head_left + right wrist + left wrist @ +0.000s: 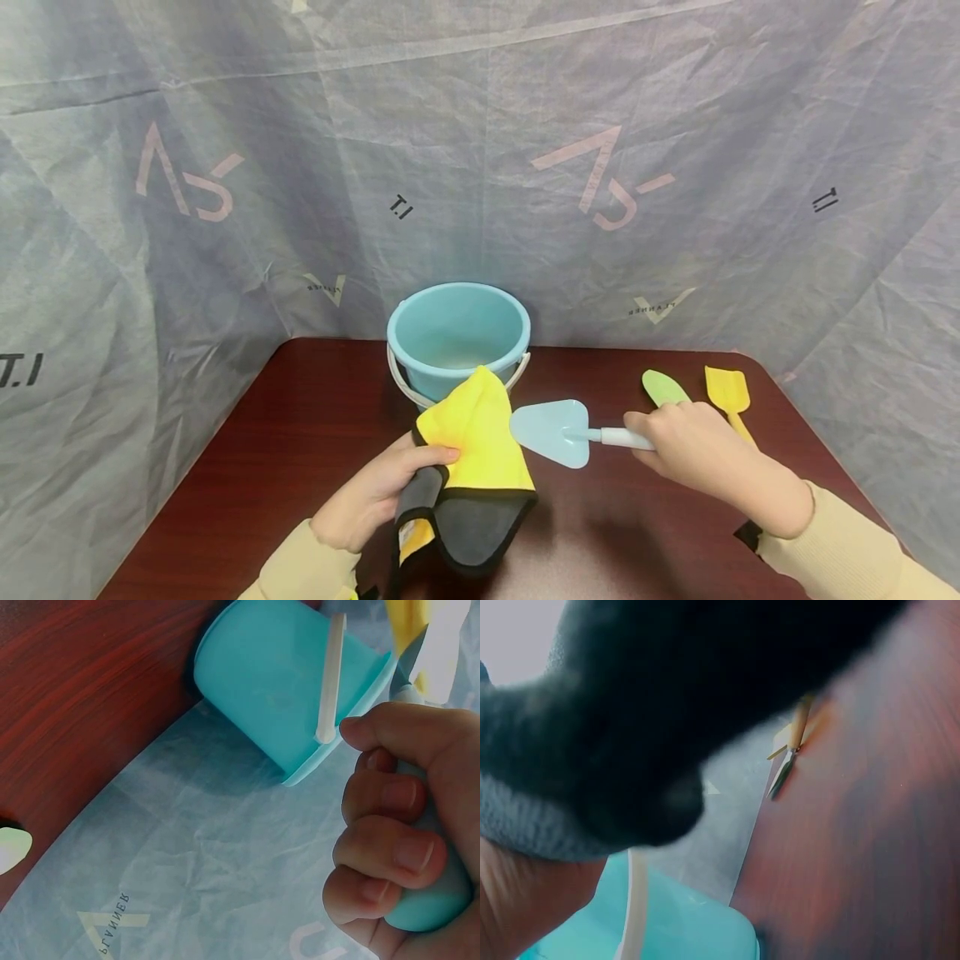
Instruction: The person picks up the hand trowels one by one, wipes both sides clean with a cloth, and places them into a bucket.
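Note:
My left hand (382, 483) grips a yellow and dark grey cloth (480, 433), thumb on its yellow side, with grey folds hanging below. In the left wrist view the dark cloth (630, 720) fills much of the picture, blurred. My right hand (697, 442) holds a light blue toy trowel (555, 429) by its handle, the blade pointing left with its tip at the cloth's right edge. Fingers curl round the turquoise handle end (427, 907) in the right wrist view. Behind the cloth stands a light blue bucket (457, 325) with a white handle (401, 379).
At the table's right lie a green tool (663, 387), partly hidden behind my right hand, and a yellow toy shovel (727, 392). A grey printed sheet (480, 167) hangs along the back and sides of the dark red table (300, 433).

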### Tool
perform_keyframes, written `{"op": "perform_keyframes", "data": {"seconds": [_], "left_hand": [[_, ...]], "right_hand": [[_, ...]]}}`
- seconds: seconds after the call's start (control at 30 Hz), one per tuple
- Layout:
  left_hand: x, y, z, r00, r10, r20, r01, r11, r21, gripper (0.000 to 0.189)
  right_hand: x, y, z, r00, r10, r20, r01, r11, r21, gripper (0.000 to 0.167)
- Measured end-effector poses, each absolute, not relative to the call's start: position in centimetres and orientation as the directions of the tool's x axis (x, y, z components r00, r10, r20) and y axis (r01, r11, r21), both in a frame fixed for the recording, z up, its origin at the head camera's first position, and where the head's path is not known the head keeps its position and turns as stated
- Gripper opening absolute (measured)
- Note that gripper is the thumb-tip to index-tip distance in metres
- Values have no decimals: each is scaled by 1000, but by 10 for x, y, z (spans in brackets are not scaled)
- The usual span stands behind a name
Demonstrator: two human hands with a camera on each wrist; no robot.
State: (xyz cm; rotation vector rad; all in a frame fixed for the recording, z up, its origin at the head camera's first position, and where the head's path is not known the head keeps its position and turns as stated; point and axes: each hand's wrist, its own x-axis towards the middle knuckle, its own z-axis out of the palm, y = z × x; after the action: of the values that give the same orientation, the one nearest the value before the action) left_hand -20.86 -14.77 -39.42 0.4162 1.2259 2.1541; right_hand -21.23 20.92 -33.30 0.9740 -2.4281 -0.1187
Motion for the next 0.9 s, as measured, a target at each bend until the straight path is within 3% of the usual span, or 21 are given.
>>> {"op": "perform_keyframes", "data": {"seconds": [0.3, 0.9], "left_hand": [[-205, -160, -393, -806, 591, -22, -301, -378, 876, 28], [-191, -204, -371, -939, 345, 1, -115, -318, 941, 27]], "right_hand": [[-213, 211, -334, -604, -669, 433, -616, 737, 280, 35], [-213, 211, -325, -767, -552, 327, -517, 834, 195, 31]]}}
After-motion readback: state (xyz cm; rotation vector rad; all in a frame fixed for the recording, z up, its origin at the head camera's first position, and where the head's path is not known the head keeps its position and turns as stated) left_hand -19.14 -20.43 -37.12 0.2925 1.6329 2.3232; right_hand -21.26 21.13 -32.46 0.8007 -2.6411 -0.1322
